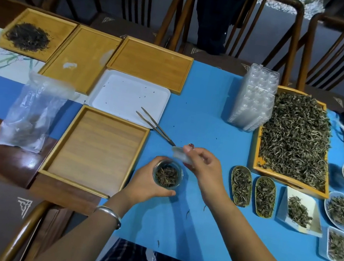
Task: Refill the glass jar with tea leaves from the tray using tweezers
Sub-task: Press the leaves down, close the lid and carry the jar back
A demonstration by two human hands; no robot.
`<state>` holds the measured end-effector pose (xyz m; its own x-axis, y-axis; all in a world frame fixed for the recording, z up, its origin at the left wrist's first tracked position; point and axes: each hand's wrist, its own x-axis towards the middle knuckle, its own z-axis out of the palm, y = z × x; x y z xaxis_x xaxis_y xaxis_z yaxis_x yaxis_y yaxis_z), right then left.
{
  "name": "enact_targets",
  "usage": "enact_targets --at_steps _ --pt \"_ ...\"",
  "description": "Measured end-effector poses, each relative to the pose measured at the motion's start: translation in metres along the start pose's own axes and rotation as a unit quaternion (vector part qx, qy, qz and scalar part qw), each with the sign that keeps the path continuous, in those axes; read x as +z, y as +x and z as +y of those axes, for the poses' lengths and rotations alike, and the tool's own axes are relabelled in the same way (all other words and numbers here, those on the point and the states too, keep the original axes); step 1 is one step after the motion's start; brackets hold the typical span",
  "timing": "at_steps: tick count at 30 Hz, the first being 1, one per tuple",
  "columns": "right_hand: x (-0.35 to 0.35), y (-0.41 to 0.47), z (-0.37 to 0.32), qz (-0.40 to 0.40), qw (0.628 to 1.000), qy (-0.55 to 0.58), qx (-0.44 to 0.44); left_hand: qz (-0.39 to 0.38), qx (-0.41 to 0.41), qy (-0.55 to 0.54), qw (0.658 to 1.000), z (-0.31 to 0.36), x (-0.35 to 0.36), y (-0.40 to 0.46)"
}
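Because the jar point(168, 173) needs to stay steady while it is being filled, I am curling my left hand point(146, 183) round it from the near side, thumb and fingers wrapped about the glass wall, mouth facing up. The jar is sitting on the blue table point(205, 104) just right of the nearest empty wooden tray point(97, 147), and it is already holding a layer of dark tea leaves.

My right hand point(201, 161) is hovering just beyond the jar, fingers bent and pinching a small clear piece point(181, 154); I judge it to be the jar's lid, though the view is too blurred to be sure. It is not holding the tweezers point(156, 126), which are lying with their tips near my fingers and their open ends resting on the white tray point(127, 93).

The large tray of green leaves point(295, 137) is standing well to the right, within reach of the right hand. A tray of dark leaves point(28, 36) is sitting at the far left, well apart from the jar.
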<state>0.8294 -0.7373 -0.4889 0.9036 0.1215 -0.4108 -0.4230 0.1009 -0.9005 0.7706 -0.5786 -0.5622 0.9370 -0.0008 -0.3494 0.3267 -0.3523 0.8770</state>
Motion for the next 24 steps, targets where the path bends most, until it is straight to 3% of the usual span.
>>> enact_targets --at_steps 3,11,17,24 --pt "0.012 -0.005 0.011 0.003 0.994 -0.077 -0.081 -0.003 -0.011 0.006 1.0 -0.001 -0.001 0.001" --pt "0.019 -0.018 0.014 -0.021 0.95 -0.251 -0.182 -0.026 -0.013 -0.09 0.996 0.011 -0.012 -0.004" --pt "0.023 -0.027 -0.008 -0.041 0.936 -0.238 -0.255 -0.054 0.027 -0.147 0.987 0.046 -0.031 -0.01" --pt "0.023 -0.037 -0.037 -0.054 0.95 -0.194 -0.241 -0.096 0.039 -0.158 0.982 0.065 -0.036 -0.015"
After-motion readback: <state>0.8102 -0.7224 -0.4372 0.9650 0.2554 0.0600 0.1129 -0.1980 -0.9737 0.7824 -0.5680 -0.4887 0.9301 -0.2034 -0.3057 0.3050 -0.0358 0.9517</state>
